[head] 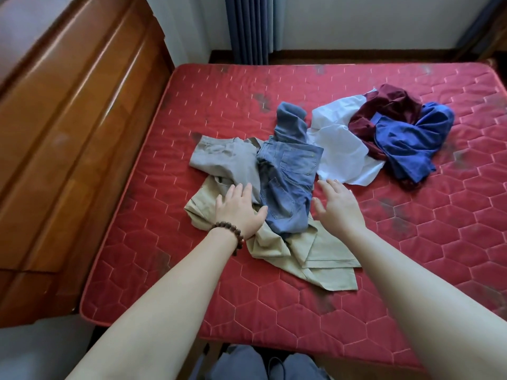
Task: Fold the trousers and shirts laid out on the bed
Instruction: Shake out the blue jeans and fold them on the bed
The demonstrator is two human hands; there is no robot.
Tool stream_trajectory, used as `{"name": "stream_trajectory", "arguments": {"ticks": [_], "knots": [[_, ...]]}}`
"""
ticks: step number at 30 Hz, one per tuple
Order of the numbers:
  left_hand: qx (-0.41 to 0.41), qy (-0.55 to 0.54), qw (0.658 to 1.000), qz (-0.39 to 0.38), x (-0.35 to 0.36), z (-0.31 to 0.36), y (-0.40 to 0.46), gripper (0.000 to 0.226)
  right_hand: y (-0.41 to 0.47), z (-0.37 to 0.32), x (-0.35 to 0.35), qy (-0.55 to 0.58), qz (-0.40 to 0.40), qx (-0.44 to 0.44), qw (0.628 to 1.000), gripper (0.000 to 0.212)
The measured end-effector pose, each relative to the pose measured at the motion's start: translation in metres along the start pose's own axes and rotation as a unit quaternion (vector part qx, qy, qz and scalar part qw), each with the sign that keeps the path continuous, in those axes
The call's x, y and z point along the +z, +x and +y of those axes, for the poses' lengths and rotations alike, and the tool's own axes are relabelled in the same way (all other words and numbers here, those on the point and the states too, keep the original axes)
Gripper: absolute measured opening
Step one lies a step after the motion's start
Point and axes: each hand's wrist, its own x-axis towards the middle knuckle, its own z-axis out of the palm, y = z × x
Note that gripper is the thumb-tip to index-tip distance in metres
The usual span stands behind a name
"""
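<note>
My left hand point(238, 208) lies flat and open on the trouser heap at frame centre, beside the blue jeans point(288, 182). My right hand point(338, 207) hovers spread, gripping nothing, probably to take the jeans first because they lie on top.

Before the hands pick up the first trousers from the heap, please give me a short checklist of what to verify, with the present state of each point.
1. Both hands free: ok. The left hand and right hand are open and hold nothing.
2. Top garment reachable: ok. The blue jeans lie between the hands, over the beige trousers.
3. Trousers separated: not ok. The jeans, the grey trousers and the beige pair overlap.
4. Shirts out of the way: ok. The white shirt borders the jeans; the rest lies farther right.
5. Bare mattress for folding: ok.
</note>
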Motion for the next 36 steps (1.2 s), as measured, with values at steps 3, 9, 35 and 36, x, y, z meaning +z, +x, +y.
{"name": "stream_trajectory", "arguments": {"ticks": [3, 9, 35, 36], "knots": [[0.011, -0.001, 1.0, -0.014, 0.003, -0.009, 0.023, 0.076, 0.018, -0.002, 0.008, 0.0, -0.004, 0.012, 1.0, 0.051], [0.018, -0.003, 0.999, -0.03, 0.029, -0.025, 0.093, 0.077, 0.077, 0.001, 0.047, 0.002, -0.013, 0.03, 0.999, 0.051], [0.035, -0.053, 0.997, 0.035, 0.166, -0.07, 0.253, 0.082, 0.31, 0.048, 0.227, 0.202, -0.002, 0.035, 0.979, 0.026], [0.051, -0.066, 0.996, 0.042, 0.151, -0.063, 0.251, 0.082, 0.302, 0.047, 0.207, 0.219, 0.005, 0.014, 0.976, 0.024]]}}
